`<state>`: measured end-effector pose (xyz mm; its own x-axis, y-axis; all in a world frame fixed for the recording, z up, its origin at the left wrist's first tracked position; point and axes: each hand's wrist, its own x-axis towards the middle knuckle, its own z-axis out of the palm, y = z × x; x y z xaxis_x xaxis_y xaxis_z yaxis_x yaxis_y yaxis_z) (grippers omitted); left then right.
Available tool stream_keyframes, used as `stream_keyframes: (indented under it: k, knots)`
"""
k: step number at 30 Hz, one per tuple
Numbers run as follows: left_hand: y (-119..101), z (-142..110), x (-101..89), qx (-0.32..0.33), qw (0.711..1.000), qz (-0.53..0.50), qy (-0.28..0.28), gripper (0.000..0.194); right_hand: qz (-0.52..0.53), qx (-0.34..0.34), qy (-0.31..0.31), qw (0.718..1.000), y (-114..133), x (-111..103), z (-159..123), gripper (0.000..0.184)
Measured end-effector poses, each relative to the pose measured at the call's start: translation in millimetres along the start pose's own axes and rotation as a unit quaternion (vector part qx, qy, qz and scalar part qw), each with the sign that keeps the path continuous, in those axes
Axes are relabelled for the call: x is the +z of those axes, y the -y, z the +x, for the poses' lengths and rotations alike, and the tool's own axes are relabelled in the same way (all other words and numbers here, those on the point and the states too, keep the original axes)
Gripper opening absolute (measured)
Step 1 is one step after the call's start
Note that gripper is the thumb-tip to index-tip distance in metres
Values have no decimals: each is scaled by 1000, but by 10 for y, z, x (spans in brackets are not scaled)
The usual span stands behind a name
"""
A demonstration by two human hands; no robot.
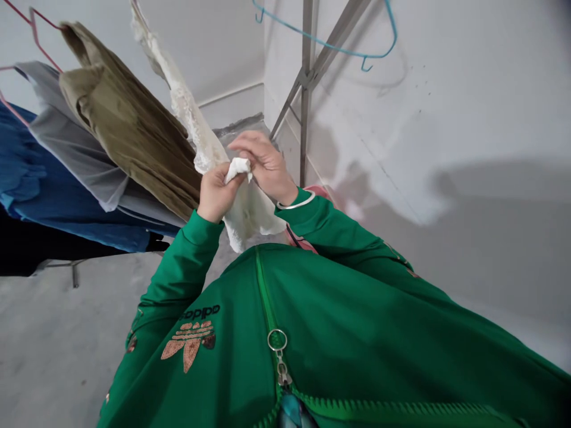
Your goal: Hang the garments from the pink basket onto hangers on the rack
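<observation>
green sleeves (178,279) raised, fingers (225,175) of left hand (215,195) and right hand (267,166) pinching white lace cloth (238,169)

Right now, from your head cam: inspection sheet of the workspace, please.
surface: concrete floor, below and left of the hands.
job's things: white lace cloth, hanging from above, bunched at the hands.
clutter: olive garment, grey garment and blue garment, hanging at left.
hands: left hand pinches the cloth; right hand just beside it, contact unclear.
cables: nothing seen.
surroundings: grey wall, metal rack frame, teal hanger.
</observation>
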<state>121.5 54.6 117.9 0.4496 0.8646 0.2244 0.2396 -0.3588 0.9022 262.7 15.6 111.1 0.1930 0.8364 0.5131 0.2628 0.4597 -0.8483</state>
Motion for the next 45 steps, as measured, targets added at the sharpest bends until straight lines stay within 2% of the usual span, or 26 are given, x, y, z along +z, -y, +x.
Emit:
stream_keyframes:
  k: [2,4,5,8,10,14,18,20,24,26,30,35,37,39,42,45]
  knots:
    - [-13,0,-49,-11,999,-14,-44,27,-29,-9,-84,996,-91,-49,-135,46]
    - [-38,5,-92,-8,995,-54,-88,30,-57,5,-103,993,-193,-61,-350,40]
    - [-56,6,-105,-6,991,-84,-101,32,-69,14,-84,994,-248,-48,-472,38]
    - [-117,-8,-114,1,979,-175,-103,39,-74,26,31,996,-442,75,-789,36]
    - [-160,-33,-107,2,975,-199,-96,42,-71,31,82,994,-598,203,-896,42]
    - [-247,-94,-124,5,977,-197,-87,43,-72,52,76,993,-884,385,-859,66]
    - [-306,-130,-252,16,970,-223,-97,38,26,105,98,989,-994,292,-756,57]
    - [-289,-142,-373,20,966,-230,-114,37,67,146,97,982,-985,148,-725,50]
    - [-120,-220,-687,-10,972,-196,-129,39,71,189,5,980,-898,-250,-626,41]
    - [11,-301,-831,-58,979,-168,-100,40,88,174,-32,980,-811,-452,-551,42]
    - [262,-488,-1005,-152,981,-122,13,43,121,150,-63,979,-556,-731,-428,43]
    - [412,-637,-1033,-185,968,-128,109,64,90,130,-46,986,-323,-804,-383,41]
    - [421,-664,-1006,-187,964,-149,115,75,80,121,-43,988,-295,-796,-377,41]
    - [417,-676,-964,-186,965,-162,85,79,77,116,-40,989,-279,-789,-369,40]
    - [406,-671,-896,-179,977,-114,27,62,81,116,-24,990,-236,-778,-353,39]
    - [400,-642,-857,-161,987,-3,2,40,97,123,-5,988,-161,-749,-337,37]
